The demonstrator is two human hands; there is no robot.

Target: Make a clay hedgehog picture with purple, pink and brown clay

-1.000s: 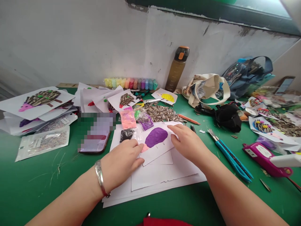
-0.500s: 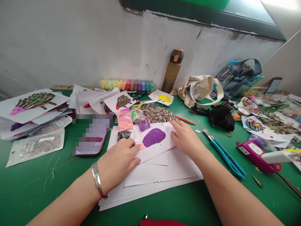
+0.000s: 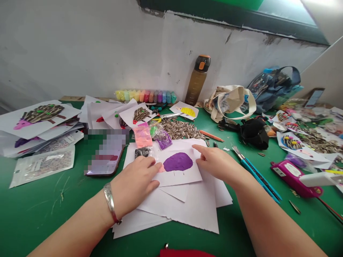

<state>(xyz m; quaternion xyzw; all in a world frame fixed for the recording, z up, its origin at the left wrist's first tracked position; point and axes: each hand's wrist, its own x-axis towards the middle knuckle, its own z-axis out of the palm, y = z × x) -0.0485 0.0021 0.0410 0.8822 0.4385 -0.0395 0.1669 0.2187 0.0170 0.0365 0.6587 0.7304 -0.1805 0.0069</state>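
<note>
My left hand lies on the left part of a white paper sheet, fingers spread out, with fingertips at a pink clay patch. That patch joins a flat purple clay oval with short lines drawn below it. My right hand rests at the sheet's right edge, index finger stretched out and thumb apart from it; its other fingers are partly hidden. Beneath lie more loose white sheets. Just beyond the left hand are packets of black clay, pink-orange clay and purple clay.
Striped sunflower seeds lie behind the sheet, with an orange pencil. Right are a blue-handled tool and a magenta glue gun. Left are a phone, bead packets and seed hedgehog pictures. A bottle stands behind.
The sheet with the purple oval has turned, its right side coming nearer to me. The sheet under it has turned too. My right hand has shifted slightly; the left stays nearly in place.
</note>
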